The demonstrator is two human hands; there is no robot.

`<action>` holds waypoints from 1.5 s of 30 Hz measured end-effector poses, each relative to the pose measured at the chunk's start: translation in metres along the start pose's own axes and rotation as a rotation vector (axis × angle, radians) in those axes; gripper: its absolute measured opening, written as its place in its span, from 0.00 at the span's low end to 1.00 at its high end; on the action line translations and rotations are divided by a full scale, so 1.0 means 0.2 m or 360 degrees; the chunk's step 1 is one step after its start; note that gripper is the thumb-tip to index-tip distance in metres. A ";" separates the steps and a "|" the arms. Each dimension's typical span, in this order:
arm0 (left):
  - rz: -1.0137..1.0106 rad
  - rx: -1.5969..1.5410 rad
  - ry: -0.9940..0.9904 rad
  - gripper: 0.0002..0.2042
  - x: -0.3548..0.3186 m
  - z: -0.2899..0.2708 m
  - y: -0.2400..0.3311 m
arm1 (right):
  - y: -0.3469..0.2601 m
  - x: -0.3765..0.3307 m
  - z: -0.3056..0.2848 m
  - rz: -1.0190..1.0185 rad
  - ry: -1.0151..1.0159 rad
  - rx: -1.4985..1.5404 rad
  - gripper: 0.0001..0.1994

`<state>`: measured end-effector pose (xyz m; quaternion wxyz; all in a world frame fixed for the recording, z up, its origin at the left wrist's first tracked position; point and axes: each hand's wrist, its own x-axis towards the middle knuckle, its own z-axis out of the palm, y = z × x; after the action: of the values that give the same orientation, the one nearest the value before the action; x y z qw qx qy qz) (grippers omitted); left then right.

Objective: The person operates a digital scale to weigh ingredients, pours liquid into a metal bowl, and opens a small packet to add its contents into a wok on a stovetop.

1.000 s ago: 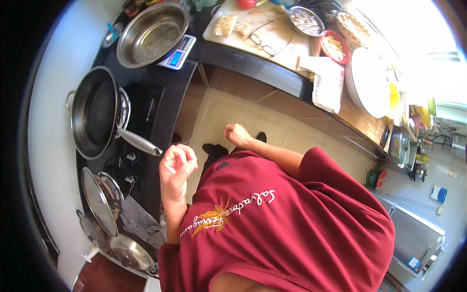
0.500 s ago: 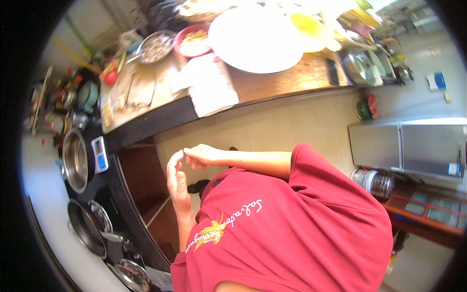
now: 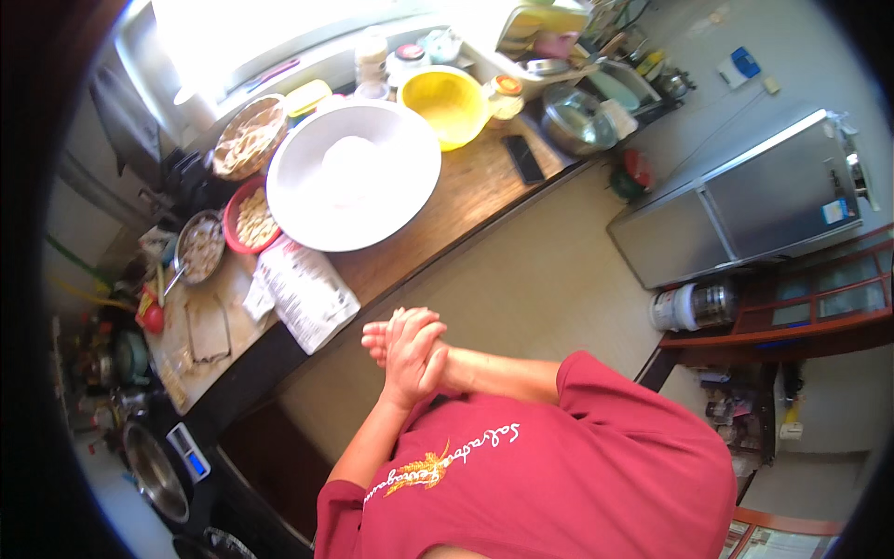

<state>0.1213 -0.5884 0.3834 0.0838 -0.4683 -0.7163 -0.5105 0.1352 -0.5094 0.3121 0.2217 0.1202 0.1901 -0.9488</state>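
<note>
Wooden counter (image 3: 466, 191), window (image 3: 251, 33), silvery fridge (image 3: 731, 210), left fingers (image 3: 419, 328) wrapping right hand (image 3: 374, 343), its hold unclear

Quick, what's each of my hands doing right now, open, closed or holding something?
Left hand: closed over the right hand, no object visible.
Right hand: partly hidden under the left; can't tell whether open or closed.

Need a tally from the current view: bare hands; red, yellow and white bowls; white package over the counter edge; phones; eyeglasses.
Bare hands: 2, left hand and right hand
Bowls: 3, white bowl, yellow bowl, red bowl
White package: 1
Phone: 1
Eyeglasses: 1
Total: 8
</note>
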 end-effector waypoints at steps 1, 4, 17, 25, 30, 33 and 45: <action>-0.0010 -0.0043 -0.0035 0.16 0.01 -0.01 0.01 | 0.01 -0.04 0.00 -0.0055 0.0041 -0.0036 0.22; -0.0280 -0.0195 -0.0019 0.15 -0.07 0.09 -0.10 | 0.04 -0.05 -0.02 -0.0349 0.0210 -0.0256 0.20; -0.1539 -0.0388 -0.0293 0.08 0.06 0.22 -0.32 | -1.66 -0.60 -0.13 -0.1173 0.0817 -0.0405 0.14; -0.2494 -0.1118 0.0428 0.07 0.41 0.66 -0.17 | -3.03 -1.09 -0.52 -0.1864 0.1172 -0.0564 0.14; -0.2447 -0.0960 0.0124 0.07 0.51 0.72 -0.13 | -3.69 -1.17 -0.63 -0.2266 0.2421 -0.2781 0.11; -0.2518 -0.0874 0.0209 0.06 0.68 0.77 -0.12 | -4.00 -1.09 -0.64 -0.1962 0.2444 -0.3773 0.19; -0.2568 -0.0856 0.0468 0.06 0.73 0.94 -0.05 | -4.31 -1.04 -0.59 -0.0459 0.2250 -0.4028 0.13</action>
<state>0.1012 -0.3511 0.3781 -0.3262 0.2506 -0.6666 -0.6217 -0.0687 0.3331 0.5357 -0.0560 0.2610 0.9593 0.0920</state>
